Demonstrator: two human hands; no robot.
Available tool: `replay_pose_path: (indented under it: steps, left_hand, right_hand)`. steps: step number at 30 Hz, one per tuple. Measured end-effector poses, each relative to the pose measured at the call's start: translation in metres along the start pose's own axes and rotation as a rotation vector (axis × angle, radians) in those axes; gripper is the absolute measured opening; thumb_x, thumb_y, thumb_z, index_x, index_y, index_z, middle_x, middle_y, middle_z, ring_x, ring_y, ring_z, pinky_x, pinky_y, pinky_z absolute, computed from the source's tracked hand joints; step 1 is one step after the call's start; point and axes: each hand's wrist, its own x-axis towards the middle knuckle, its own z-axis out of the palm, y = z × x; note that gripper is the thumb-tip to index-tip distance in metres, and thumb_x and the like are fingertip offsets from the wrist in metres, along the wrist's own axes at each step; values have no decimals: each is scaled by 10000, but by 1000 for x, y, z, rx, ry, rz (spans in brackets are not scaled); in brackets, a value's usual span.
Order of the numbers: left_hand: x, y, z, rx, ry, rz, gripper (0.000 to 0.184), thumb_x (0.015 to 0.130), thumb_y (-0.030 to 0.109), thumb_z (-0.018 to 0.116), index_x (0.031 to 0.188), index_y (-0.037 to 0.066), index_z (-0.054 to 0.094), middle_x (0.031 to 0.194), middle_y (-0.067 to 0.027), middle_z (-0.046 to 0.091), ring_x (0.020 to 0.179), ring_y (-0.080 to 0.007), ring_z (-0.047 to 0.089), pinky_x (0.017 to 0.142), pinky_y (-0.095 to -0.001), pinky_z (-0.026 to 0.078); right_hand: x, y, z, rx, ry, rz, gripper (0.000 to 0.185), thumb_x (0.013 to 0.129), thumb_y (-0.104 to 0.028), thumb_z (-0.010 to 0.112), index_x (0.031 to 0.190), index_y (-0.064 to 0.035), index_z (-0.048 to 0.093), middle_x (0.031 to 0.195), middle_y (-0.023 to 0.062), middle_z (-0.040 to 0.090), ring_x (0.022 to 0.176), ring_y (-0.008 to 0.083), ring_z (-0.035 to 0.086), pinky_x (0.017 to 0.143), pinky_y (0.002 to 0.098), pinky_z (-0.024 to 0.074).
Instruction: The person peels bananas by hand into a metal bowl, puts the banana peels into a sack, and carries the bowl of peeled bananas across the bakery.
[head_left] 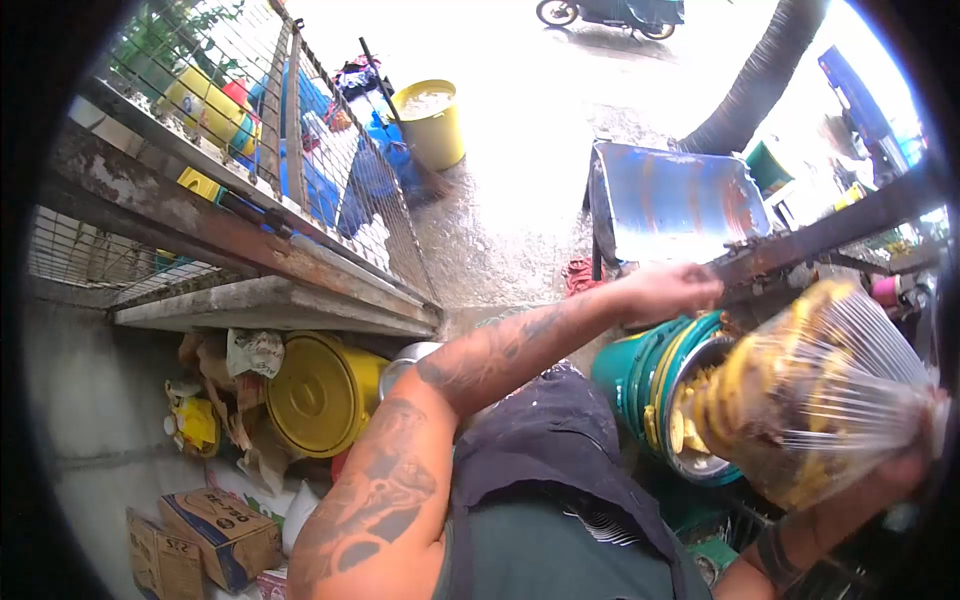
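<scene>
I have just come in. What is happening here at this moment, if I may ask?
A person grips a clear plastic bag of yellow and brown contents with the right hand, tilted at the mouth of a green bucket. Yellow pieces show in that mouth. The left hand is stretched out near the bucket's far side, blurred; whether it touches the rusty rail there is unclear.

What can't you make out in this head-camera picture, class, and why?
In the head view:
Left hand: exact finger positions, blurred.
Plastic bag: contents' identity; blur and creased plastic obscure it.
Yellow bin: inside, hidden by its lid.
Motorcycle: upper part, cut off by the top edge.
</scene>
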Motion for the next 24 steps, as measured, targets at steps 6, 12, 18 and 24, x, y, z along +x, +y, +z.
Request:
replay_pose_path:
  steps: [6, 12, 18, 24]
  left_hand:
    - [41, 33, -129, -615, -104, 167, 927, 803, 669, 650, 1448, 70, 362, 1383, -210, 462, 1230, -349, 501, 985, -524, 434]
    - [-4, -16, -236, -607, 520, 198, 744, 871, 284, 664, 1457, 79, 254, 1361, -147, 472, 1216, -288, 508, 979, -450, 461]
    - [-14, -75, -183, -125, 1022, 185, 596, 855, 247, 634, 1399, 116, 426, 1394, -132, 505, 1245, -323, 516, 1051, -442, 419]
    - [-39, -88, -263, 490, 715, -200, 498, 829, 246, 679, 1279, 57, 582, 1259, -162, 618, 1198, -301, 571, 1034, -375, 422]
  right_hand:
    - [117, 157, 213, 174, -111, 152, 414, 873, -41, 623, 1272, -3, 521, 1106, 117, 612, 955, 227, 616, 842, 374, 517]
    - [239, 292, 404, -208, -404, 273, 190, 870, -136, 686, 1017, -15, 690, 889, 29, 671, 773, 124, 613, 694, 266, 490]
    - [334, 424, 527, -129, -509, 264, 291, 880, -150, 673, 1074, 65, 684, 1094, 141, 689, 1022, 205, 628, 938, 294, 448]
    - [399, 473, 581, -69, -442, 193, 276, 849, -108, 705, 1079, 44, 696, 1021, 68, 694, 935, 143, 613, 832, 267, 462]
